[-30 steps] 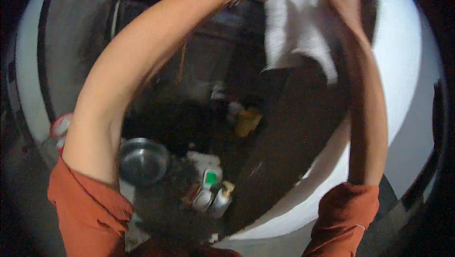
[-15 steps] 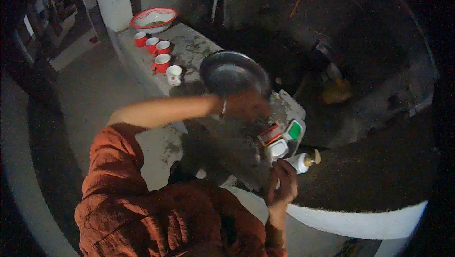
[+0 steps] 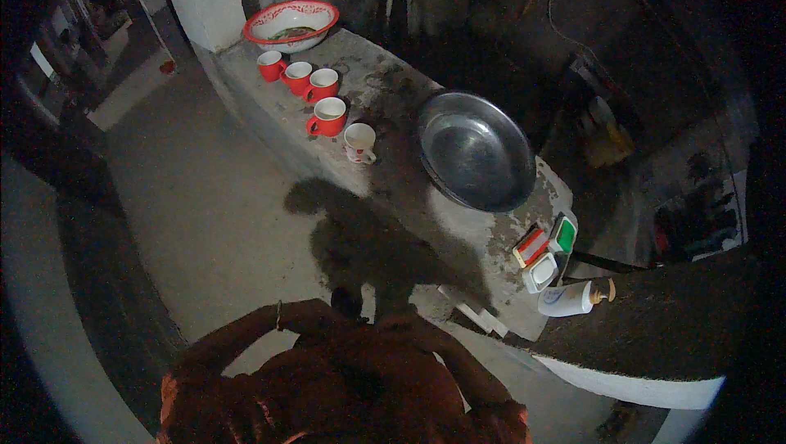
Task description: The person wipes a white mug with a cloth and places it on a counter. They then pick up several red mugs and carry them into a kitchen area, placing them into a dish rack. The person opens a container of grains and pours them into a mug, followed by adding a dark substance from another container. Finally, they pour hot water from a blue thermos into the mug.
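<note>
Both arms are drawn in against my body in deep shade. My left hand [image 3: 321, 311], below a thin bracelet [image 3: 280, 315], is at my front; its fingers are too dark to make out. My right hand [image 3: 396, 319] is close beside it, equally dim, and I cannot see whether anything is in it. Ahead, a ledge carries a shiny metal basin [image 3: 476, 149]. At its near right end are a red box [image 3: 530, 247], a white dish [image 3: 540, 273], a green-filled dish [image 3: 563, 234] and a white pump bottle [image 3: 566, 300].
Several red mugs [image 3: 326, 119] and a white patterned mug [image 3: 359, 143] line the ledge's left edge. Behind them stands an enamel basin [image 3: 291, 28] with a red rim. A white pillar [image 3: 201, 2] rises at the far left. Something yellow [image 3: 610, 145] lies beyond the ledge.
Both hands have pulled back from the ledge to my body, the left from beside the metal basin, the right from near the pump bottle. The view has shifted, so the ledge appears further right.
</note>
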Action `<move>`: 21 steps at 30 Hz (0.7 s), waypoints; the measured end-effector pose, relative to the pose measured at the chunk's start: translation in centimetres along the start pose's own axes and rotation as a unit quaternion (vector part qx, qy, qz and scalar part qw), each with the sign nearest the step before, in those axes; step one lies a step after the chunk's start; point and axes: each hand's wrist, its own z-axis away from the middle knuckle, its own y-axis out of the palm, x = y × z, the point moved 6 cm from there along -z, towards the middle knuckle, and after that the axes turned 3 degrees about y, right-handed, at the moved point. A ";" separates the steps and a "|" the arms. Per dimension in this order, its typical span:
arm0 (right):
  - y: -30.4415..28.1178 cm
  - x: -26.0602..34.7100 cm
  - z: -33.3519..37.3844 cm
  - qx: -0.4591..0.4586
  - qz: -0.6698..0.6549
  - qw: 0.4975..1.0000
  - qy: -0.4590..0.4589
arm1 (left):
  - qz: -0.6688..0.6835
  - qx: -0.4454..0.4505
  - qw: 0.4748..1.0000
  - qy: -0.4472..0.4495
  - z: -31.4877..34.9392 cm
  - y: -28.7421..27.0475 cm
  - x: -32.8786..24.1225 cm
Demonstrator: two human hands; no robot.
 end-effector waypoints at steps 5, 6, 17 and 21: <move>-0.1 0.0 -2.8 -0.045 0.046 0.995 0.082 | -0.015 -0.053 0.998 -0.005 2.7 1.2 1.4; -1.9 -1.8 -3.6 -0.139 -0.004 0.988 0.070 | -0.027 -0.075 0.997 0.006 3.1 0.8 1.2; -23.4 -8.0 4.0 -0.780 -0.245 0.572 -0.067 | 0.131 -0.311 0.941 0.025 -4.8 -14.9 2.8; -30.6 -11.2 6.1 -0.811 -0.124 0.572 -0.006 | 0.195 -0.397 0.893 0.086 -11.4 -21.2 -0.5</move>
